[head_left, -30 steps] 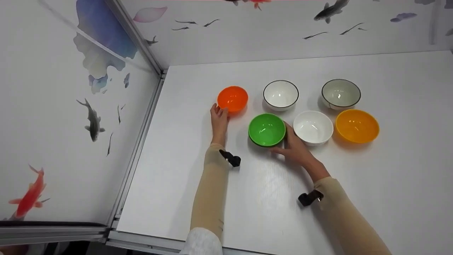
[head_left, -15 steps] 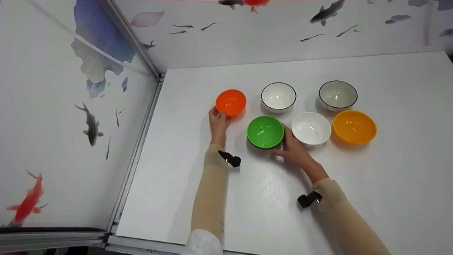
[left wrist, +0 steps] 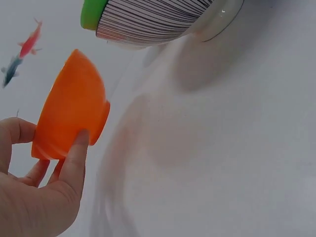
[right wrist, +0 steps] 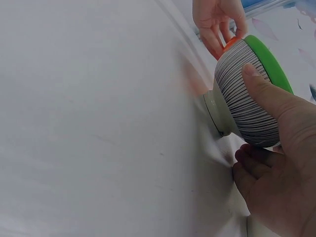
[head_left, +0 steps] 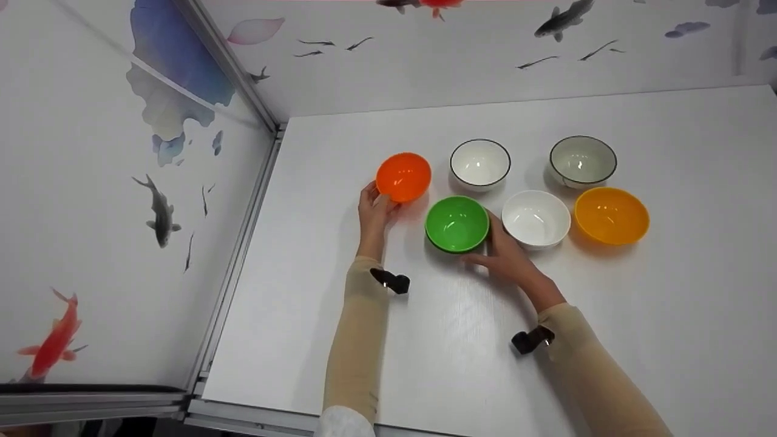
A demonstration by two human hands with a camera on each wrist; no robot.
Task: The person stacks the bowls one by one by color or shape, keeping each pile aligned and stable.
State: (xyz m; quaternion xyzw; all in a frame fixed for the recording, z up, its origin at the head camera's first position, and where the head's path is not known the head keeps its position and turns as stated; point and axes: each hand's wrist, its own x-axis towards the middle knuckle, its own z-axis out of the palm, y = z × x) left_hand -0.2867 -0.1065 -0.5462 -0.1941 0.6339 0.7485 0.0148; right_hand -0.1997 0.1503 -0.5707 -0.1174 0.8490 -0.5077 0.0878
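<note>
My left hand (head_left: 373,215) holds a small orange bowl (head_left: 403,177) by its near left side. In the left wrist view the thumb and fingers pinch the orange bowl (left wrist: 71,106), which is raised off the table. Just to its right, a green bowl (head_left: 457,224) sits nested in a bowl with thin dark stripes (right wrist: 242,94). My right hand (head_left: 510,258) grips this stack from the right, thumb on the striped wall and fingers on the other side in the right wrist view.
Behind the stack stands a white bowl with a dark rim (head_left: 480,162). To the right are a plain white bowl (head_left: 536,220), a yellow bowl (head_left: 611,216) and a greyish dark-rimmed bowl (head_left: 583,161). Painted panels (head_left: 364,79) border the white table (head_left: 291,315) at the left and back.
My left hand has lifted the orange bowl and shifted it slightly right, towards the green bowl. The right hand and its stack stay where they were.
</note>
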